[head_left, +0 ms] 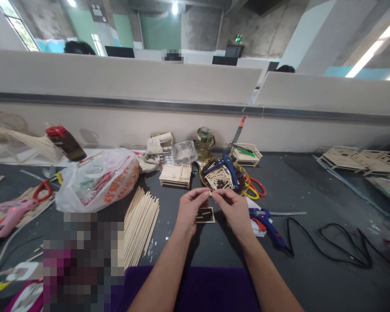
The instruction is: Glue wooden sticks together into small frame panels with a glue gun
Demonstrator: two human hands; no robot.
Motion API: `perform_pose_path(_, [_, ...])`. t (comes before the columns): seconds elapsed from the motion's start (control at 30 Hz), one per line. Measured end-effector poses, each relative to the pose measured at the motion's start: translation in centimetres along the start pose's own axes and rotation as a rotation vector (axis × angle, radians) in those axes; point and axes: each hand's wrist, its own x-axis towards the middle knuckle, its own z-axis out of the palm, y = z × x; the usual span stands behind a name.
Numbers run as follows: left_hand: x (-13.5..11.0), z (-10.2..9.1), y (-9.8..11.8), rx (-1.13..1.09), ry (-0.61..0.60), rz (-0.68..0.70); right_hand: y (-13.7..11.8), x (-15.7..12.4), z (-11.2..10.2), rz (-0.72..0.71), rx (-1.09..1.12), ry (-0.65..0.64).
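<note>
In the middle of the head view, my left hand (190, 212) and my right hand (233, 211) meet with fingertips pinched together. Both are closed on a tiny pale piece (210, 193), mostly covered by the fingers, so its exact kind is hard to tell. Below them on the dark table lies a small rectangular frame of thin sticks (213, 216), with short sticks inside it. Just beyond the fingers stands a yellow-rimmed basket (203, 178) of short sticks, a blue clamp-like tool (225, 167) on top. A blue glue gun (271, 229) lies right of my right hand.
Left are a bundle of long sticks (141, 227), a plastic bag (95, 182), a pink glue gun (11, 212) and a bottle (66, 143). A small stick-built box (174, 176) sits behind. A black cable (331, 255) snakes rightward; stick models (347, 158) stand far right.
</note>
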Motion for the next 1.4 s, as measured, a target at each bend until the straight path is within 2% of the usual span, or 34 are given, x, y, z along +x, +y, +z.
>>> perform_pose_path(1.03, [-0.3, 0.2, 0.3, 0.102, 0.004, 0.006, 0.1, 0.0, -0.5, 0.032, 0.001, -0.007])
perform_pose_path(1.23, [-0.4, 0.4, 0.3, -0.025, -0.018, -0.075, 0.0, 0.1, -1.3, 0.01, -0.013, 0.032])
perform_pose_path(1.4, [-0.2, 0.3, 0.3, -0.132, 0.003, -0.156, -0.7, -0.2, -2.0, 0.097, 0.095, 0.08])
